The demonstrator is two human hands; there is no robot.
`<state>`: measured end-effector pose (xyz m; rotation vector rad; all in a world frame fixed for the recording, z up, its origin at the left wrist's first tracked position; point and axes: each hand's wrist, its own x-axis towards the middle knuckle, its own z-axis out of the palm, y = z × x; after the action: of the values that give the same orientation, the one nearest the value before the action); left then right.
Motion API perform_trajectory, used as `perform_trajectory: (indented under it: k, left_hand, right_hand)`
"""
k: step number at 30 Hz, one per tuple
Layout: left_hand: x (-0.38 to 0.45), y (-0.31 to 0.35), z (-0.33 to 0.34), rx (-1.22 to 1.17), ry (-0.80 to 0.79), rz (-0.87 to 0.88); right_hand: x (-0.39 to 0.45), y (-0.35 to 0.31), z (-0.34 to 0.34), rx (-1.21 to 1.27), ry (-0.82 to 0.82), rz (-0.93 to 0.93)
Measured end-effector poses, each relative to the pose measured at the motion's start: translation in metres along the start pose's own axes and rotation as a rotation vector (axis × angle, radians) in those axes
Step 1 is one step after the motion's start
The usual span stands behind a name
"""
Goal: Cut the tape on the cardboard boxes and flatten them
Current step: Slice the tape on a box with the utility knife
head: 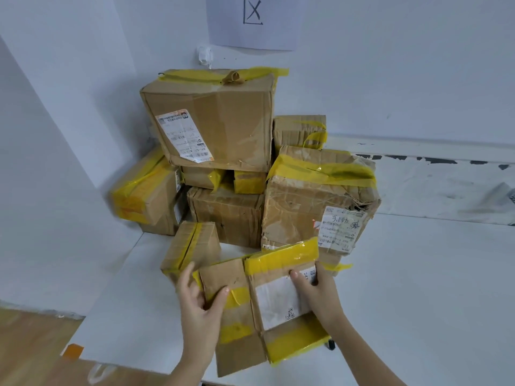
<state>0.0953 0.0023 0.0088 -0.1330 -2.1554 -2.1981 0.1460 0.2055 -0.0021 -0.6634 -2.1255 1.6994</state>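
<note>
Nearest, a flattened cardboard box (250, 310) with yellow tape (281, 259) lies on the white table (418, 316). The left hand (199, 302) pinches its left flap between thumb and curled fingers. The right hand (317, 291) grips its right edge, thumb on the white label (274, 302). Behind, taped boxes (220, 121) are stacked against the wall (390, 65).

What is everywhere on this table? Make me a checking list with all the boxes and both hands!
Surface: white table, boxes piled at its back corner.
Job's things: opened box with yellow tape in front; pile of taped boxes behind it.
Clutter: small dark object beside the opened box, too small to identify.
Grippers: left hand grips the box's left flap; right hand holds its right side.
Cables: nothing seen.
Surroundings: white wall with paper sign; wooden floor.
</note>
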Motion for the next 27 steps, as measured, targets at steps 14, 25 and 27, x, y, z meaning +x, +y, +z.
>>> perform_trajectory:
  k: [14, 25, 27]
  left_hand:
    - [-0.022, -0.015, 0.107, 0.205, -0.778, -0.027]
    - [-0.037, -0.007, 0.27, 0.512, -1.173, 0.006]
    - [-0.031, -0.012, 0.31, 0.525, -1.16, 0.078]
  right_hand:
    - [-0.064, 0.039, -0.11, -0.165, 0.754, 0.15]
    - [-0.021, 0.063, -0.244, -0.338, 0.883, 0.357]
    - [0.01, 0.072, -0.276, -0.361, 0.829, 0.343]
